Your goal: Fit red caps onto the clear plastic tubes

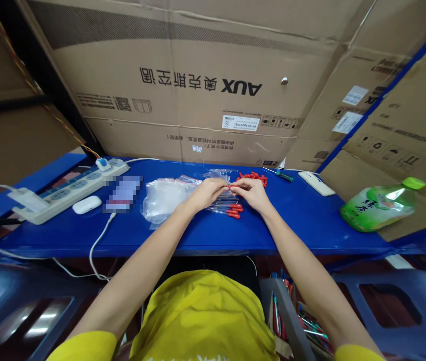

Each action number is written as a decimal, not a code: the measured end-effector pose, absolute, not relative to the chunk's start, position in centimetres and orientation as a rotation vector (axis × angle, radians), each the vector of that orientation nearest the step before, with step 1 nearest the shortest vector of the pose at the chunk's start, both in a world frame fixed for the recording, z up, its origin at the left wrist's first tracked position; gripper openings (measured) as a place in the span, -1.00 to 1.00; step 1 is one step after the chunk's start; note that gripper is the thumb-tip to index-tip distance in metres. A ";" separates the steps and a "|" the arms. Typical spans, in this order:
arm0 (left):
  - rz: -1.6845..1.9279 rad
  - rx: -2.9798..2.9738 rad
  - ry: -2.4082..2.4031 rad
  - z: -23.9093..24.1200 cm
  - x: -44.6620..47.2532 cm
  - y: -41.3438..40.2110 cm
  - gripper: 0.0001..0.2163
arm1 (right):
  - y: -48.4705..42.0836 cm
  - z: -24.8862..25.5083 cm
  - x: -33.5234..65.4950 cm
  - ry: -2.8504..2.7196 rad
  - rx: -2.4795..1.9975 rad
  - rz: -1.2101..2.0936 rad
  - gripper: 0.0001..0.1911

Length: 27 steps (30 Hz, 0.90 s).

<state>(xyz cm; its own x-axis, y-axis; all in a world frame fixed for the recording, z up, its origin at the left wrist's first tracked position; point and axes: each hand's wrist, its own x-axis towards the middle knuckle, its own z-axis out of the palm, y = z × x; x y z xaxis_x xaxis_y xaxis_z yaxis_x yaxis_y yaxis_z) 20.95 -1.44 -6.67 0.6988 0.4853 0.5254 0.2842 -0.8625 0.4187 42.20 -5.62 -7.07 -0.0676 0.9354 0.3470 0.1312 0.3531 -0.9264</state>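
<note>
My left hand (208, 193) and my right hand (253, 193) meet over the blue table, both with fingers closed. Pinched in my right fingers is a red rubber bulb (232, 186). The left fingers are pressed together on what looks like a thin glass tube, mostly hidden by the hand. Several droppers with red bulbs (234, 211) lie just below, their clear tubes pointing left. Behind my hands are loose glass tubes (218, 173) and a pile of red rubber bulbs (260, 177). Clear plastic bags (164, 198) lie beside my left wrist.
On the left of the blue table (303, 225) are a power strip (73, 190), a white earbud case (86, 204) and a blurred phone (123, 193). A screwdriver (282, 175), a white rectangular device (315, 183) and a green bottle (380, 205) lie right. Cardboard (198, 45) walls the back.
</note>
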 end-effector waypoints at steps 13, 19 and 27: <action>0.942 2.548 0.652 -6.3 20.9 -1.5 -0.71 | -5.4 -6.7 43.1 -1.519 -1.004 0.932 -0.57; 0.915 2.575 0.741 -6.4 20.5 -1.4 -0.66 | -5.2 -6.8 43.4 -1.517 -1.031 0.856 -0.57; 0.983 2.647 0.782 -6.5 20.0 -0.8 -0.72 | -5.2 -6.9 43.4 -1.490 -1.052 0.880 -0.60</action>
